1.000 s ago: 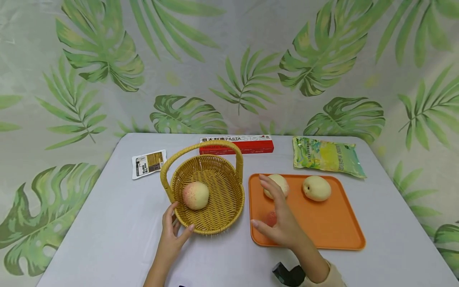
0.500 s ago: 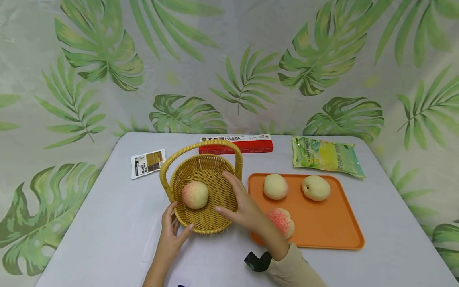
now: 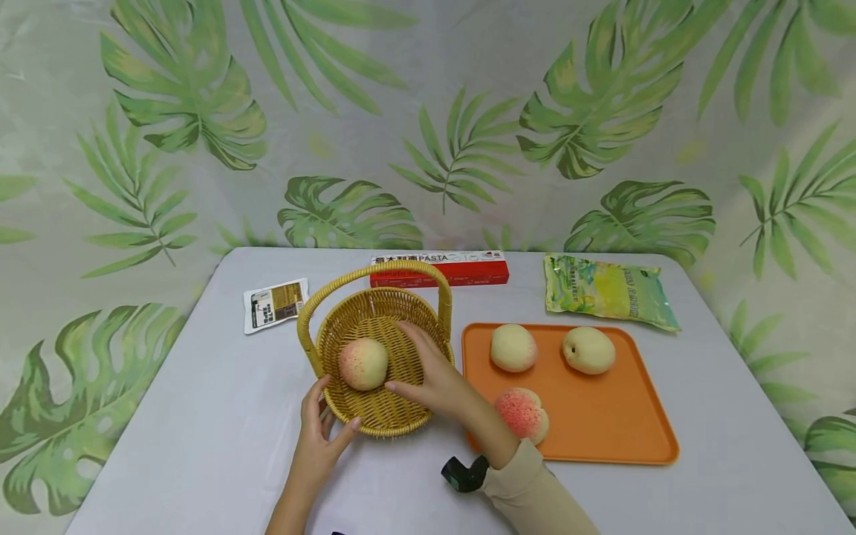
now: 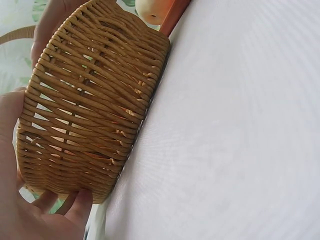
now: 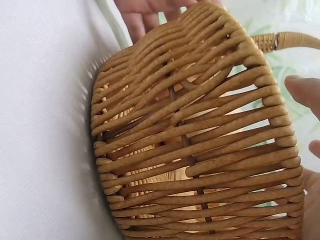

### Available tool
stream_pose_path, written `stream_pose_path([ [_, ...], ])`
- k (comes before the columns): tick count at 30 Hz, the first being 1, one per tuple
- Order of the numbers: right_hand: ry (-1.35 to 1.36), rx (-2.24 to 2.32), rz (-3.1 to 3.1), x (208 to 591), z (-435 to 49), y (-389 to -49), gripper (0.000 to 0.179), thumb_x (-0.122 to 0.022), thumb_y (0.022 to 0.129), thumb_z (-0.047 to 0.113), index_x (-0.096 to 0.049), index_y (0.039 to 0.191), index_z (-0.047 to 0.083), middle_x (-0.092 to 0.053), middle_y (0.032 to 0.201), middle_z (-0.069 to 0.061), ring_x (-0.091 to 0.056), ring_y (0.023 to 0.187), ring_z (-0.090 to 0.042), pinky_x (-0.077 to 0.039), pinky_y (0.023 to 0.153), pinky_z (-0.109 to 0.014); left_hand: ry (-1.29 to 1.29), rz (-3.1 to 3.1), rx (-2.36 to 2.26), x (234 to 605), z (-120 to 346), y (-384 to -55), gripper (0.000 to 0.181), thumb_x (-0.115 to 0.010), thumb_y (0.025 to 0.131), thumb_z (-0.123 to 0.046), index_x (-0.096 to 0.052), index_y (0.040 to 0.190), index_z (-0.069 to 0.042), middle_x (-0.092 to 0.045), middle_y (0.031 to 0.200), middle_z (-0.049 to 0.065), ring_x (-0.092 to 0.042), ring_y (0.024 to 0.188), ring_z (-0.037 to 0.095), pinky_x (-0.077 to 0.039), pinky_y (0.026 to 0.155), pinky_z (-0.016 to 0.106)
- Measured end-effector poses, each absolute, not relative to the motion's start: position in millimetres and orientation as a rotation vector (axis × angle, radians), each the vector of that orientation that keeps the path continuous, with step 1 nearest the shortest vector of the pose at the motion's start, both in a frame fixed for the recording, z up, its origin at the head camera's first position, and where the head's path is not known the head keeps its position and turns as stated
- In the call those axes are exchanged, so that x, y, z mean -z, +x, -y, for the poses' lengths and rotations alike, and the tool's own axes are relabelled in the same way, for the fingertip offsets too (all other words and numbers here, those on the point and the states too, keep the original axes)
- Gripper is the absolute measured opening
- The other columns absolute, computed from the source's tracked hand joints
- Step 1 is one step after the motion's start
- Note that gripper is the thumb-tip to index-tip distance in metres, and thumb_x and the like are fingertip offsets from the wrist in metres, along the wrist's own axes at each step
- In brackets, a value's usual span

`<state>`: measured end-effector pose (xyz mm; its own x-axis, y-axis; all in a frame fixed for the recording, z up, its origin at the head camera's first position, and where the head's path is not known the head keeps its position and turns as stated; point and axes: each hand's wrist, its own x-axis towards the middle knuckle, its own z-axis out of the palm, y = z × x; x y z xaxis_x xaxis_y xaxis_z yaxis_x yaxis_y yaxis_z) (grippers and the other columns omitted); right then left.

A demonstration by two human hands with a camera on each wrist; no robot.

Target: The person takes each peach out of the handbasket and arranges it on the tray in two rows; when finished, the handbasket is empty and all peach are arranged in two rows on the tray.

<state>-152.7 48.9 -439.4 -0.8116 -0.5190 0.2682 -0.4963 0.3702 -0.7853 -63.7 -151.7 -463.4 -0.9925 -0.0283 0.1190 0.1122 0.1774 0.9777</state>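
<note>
A yellow woven basket (image 3: 411, 405) with an arched handle stands upright on the white table. Inside it, toward the left, lies a pink-and-cream peach (image 3: 364, 364). My left hand (image 3: 317, 438) holds the basket's near left side; in the left wrist view its thumb is at the rim and its fingers (image 4: 82, 202) bend against the woven wall. Over the basket's right half is my right hand (image 3: 435, 379), thumb and fingers spread, holding nothing and a little apart from the peach. In the right wrist view the basket wall (image 5: 200, 135) hides most of the inside.
An orange tray (image 3: 602, 423) at right bears a pink peach (image 3: 521, 416), a pale peach (image 3: 513, 348) and a pale yellow fruit (image 3: 588, 351). Behind are a red pasta box (image 3: 461, 275), a green bag (image 3: 608, 293) and a small white-and-brown packet (image 3: 276, 306).
My right hand has moved left from above the tray to over the basket, uncovering the tray's peaches. The left hand has stayed at the basket.
</note>
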Motion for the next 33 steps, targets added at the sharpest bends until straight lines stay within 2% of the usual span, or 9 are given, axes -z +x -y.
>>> stream_pose_path([
  [10,-0.935,1.396,-2.545,439,-44,-161,0.084,-0.07,0.078,0.034,-0.016,0.143,0.028,-0.022,0.144,-0.001,-0.022,0.129,-0.018,-0.028,0.101,-0.045,-0.091,2.333,1.943,464,152,-64,0.078,-0.064,0.081,0.0,-0.012,0.139,0.001,-0.008,0.14,0.022,-0.018,0.125,0.041,-0.024,0.095,0.008],
  [21,-0.954,1.314,-2.521,438,-39,-168,0.084,-0.071,0.078,0.031,-0.019,0.143,0.015,-0.022,0.144,-0.004,-0.02,0.13,-0.019,-0.025,0.103,-0.043,-0.082,2.344,1.933,463,152,-64,0.077,-0.064,0.081,0.0,-0.012,0.139,0.002,-0.008,0.139,0.022,-0.019,0.125,0.041,-0.024,0.095,0.008],
  [27,-0.971,1.254,-2.508,438,-36,-172,0.084,-0.069,0.078,0.037,-0.019,0.143,0.018,-0.023,0.144,-0.007,-0.021,0.13,-0.021,-0.025,0.103,-0.043,-0.085,2.345,1.936,461,152,-63,0.077,-0.063,0.082,0.0,-0.012,0.139,0.002,-0.007,0.14,0.022,-0.019,0.125,0.041,-0.024,0.095,0.008],
  [33,-0.969,1.227,-2.488,439,-33,-174,0.084,-0.07,0.078,0.035,-0.019,0.143,0.018,-0.024,0.143,-0.007,-0.02,0.13,-0.019,-0.024,0.104,-0.04,-0.077,2.358,1.922,459,151,-62,0.076,-0.063,0.082,0.0,-0.012,0.139,0.003,-0.008,0.139,0.022,-0.018,0.125,0.041,-0.024,0.095,0.009],
])
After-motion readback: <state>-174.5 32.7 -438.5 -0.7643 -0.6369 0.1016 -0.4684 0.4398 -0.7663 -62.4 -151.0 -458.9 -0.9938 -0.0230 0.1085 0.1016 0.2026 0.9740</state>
